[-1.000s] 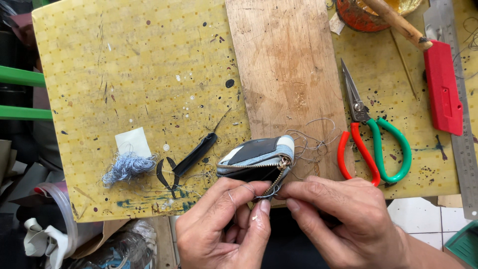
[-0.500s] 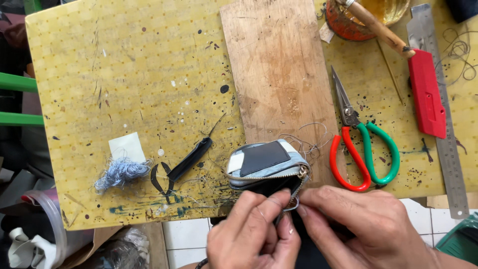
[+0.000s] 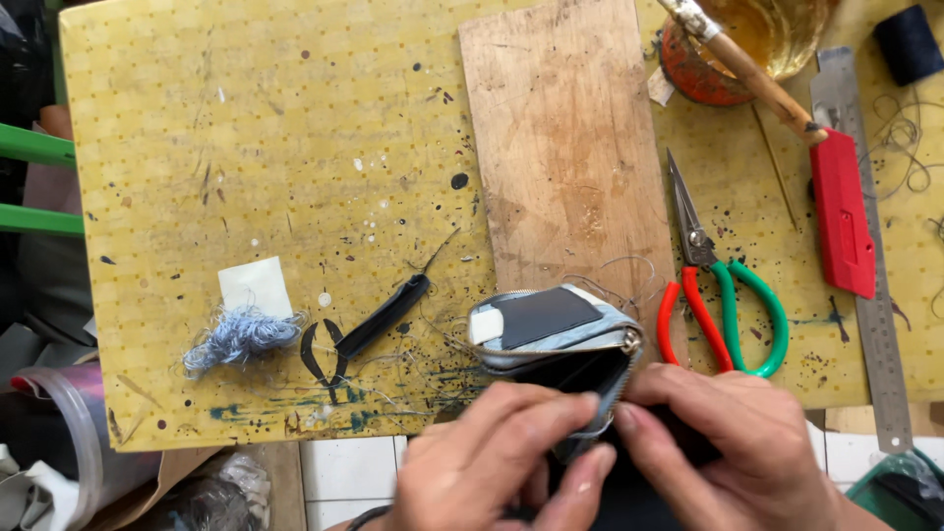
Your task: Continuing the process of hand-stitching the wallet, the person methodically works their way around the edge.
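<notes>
close to the camera, at the near edge of the workbench, the left hand [image 3: 492,462] and the right hand [image 3: 737,452] meet fingertip to fingertip, both pinched together on the near, dark side of a small zippered pouch [image 3: 556,329]. the pouch, pale blue with a dark panel and a small white tab, lies at the near edge of the yellow cutting mat [image 3: 275,147], its zipper running open along the side next to the fingers; what exactly the fingertips grip inside the opening cannot be told. just left of the pouch lies a black thread snip [image 3: 369,324], and further left a tuft of light blue thread [image 3: 241,334] touches a small pale square of paper [image 3: 256,285]. right of the pouch, near the right hand, rests a pair of scissors [image 3: 723,305] with one red and one green handle loop, blades pointing away. beyond the pouch a bare wooden board [image 3: 570,147] stretches toward the far edge, loose threads trailing over its near end. on the right, a steel ruler [image 3: 865,265] runs near to far with a red utility knife [image 3: 841,211] lying along it. at the far right stand an orange-rimmed pot [image 3: 703,74] crossed by a wooden-handled brush [image 3: 752,74], and a dark blue spool of thread [image 3: 910,44].
</notes>
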